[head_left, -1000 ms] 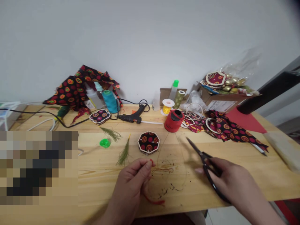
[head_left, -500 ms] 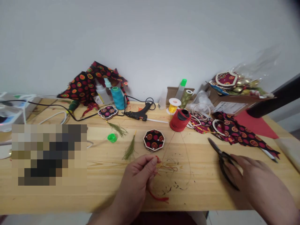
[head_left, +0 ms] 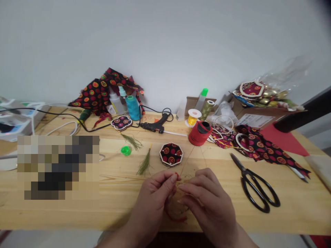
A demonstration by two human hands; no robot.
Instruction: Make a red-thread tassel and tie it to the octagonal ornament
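My left hand (head_left: 157, 194) pinches a thin red cord (head_left: 176, 217) whose tail lies on the wooden table (head_left: 232, 217) near its front edge. My right hand (head_left: 207, 203) meets it from the right, fingers curled at fine gold thread (head_left: 192, 156) that runs back to a red spool holder (head_left: 199, 133). Just beyond the fingertips lies an octagonal fabric-covered piece (head_left: 171, 154). Black scissors (head_left: 254, 184) rest flat on the table to the right, apart from both hands.
A black glue gun (head_left: 155, 126), teal thread cone (head_left: 133, 107), yellow spool (head_left: 192, 117), glue bottles, patterned fabric (head_left: 103, 90) and a cardboard box (head_left: 254, 115) line the back. Green tassels (head_left: 144, 164), a green cap (head_left: 126, 150) and rings lie mid-table.
My right hand laid the scissors down on the table at the right and came left to join my left hand at the cord and thread.
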